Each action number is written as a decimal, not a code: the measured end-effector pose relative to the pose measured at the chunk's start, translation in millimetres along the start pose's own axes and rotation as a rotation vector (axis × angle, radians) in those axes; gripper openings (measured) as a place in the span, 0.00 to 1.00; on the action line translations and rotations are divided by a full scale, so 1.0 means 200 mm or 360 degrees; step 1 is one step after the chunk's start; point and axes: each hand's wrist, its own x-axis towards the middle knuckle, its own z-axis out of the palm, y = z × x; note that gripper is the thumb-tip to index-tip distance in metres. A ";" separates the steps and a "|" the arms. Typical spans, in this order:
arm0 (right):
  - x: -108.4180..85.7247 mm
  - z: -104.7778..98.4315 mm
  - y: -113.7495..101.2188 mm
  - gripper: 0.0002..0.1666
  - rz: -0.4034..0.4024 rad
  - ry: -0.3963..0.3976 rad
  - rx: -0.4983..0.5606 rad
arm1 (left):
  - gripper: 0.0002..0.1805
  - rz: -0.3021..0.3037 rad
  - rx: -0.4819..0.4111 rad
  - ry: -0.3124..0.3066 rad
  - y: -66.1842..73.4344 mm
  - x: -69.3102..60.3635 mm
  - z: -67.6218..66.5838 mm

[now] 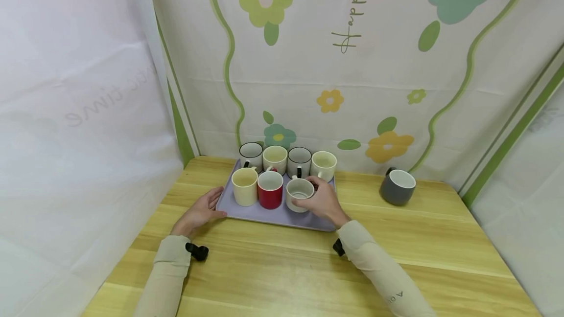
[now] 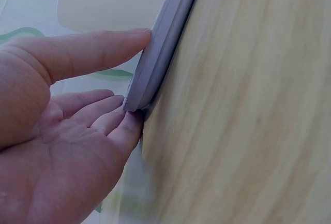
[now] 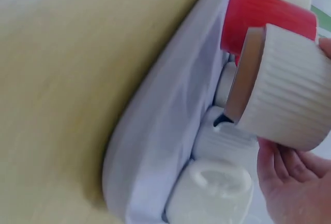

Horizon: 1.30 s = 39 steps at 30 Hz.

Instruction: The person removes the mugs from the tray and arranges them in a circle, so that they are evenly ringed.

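Note:
My right hand (image 1: 323, 200) grips a ribbed off-white mug (image 3: 292, 89) near the front right of a lavender tray (image 1: 282, 215). In the right wrist view the mug's tan base shows, raised off the tray. Beside it on the tray stand a red mug (image 1: 270, 193) and a cream mug (image 1: 244, 190). At the tray's front left corner is my left hand (image 1: 201, 213); its thumb (image 2: 103, 50) touches the rim and its extended fingers meet the tray's edge.
Along the tray's back stand a black-rimmed white mug (image 1: 251, 153), a cream mug (image 1: 275, 156), another black-rimmed mug (image 1: 299, 158) and a pale yellow mug (image 1: 324, 163). A dark grey mug (image 1: 396, 191) stands right on the wooden table (image 1: 273, 268). A flowered curtain (image 1: 299, 67) hangs behind.

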 end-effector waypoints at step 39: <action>-0.27 -0.84 0.55 0.44 0.0036 0.0007 -0.0315 | 0.55 -0.0005 0.0018 0.0008 -0.01 0.00 0.00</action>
